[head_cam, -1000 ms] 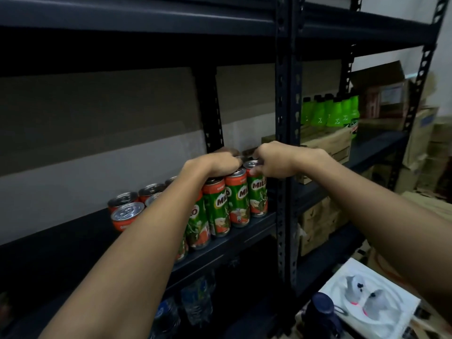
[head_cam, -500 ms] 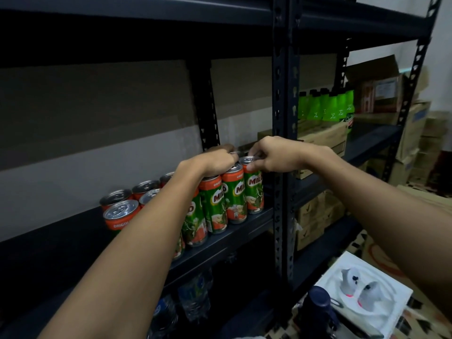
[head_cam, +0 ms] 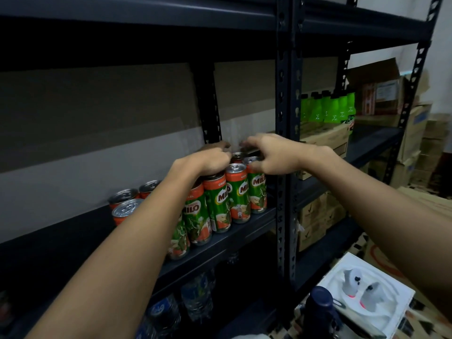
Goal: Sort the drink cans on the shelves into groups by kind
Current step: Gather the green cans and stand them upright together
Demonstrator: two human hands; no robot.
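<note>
Head view puts both my hands over the right end of the Milo cans (head_cam: 221, 204), which stand upright in tight rows on the dark metal shelf (head_cam: 244, 222), hard against the upright post (head_cam: 285, 167). My left hand (head_cam: 210, 161) sits curled on the tops of the cans in the middle of the group; whether its fingers actually pinch a rim I cannot tell, since the knuckles hide them. My right hand (head_cam: 271, 155) reaches over the back cans with fingers bent and slightly spread, tips near a can top, and its grip is blurred too.

The risk I see is a knock-on topple. The cans are slim, tall and touching each other, and the front row stands right at the shelf lip. If I drag one out sideways, or my left forearm sweeps the near cans, one could tip off the edge and take its neighbours along. A lift from the top rim alone could also slip.

More orange-topped cans (head_cam: 127, 209) stand further left on the same shelf. Below are water bottles (head_cam: 198, 297). The next bay holds green bottles (head_cam: 327, 107) on cardboard boxes (head_cam: 325, 140); more cartons are stacked at the right, and a white tray (head_cam: 391, 311) lies on the floor.
</note>
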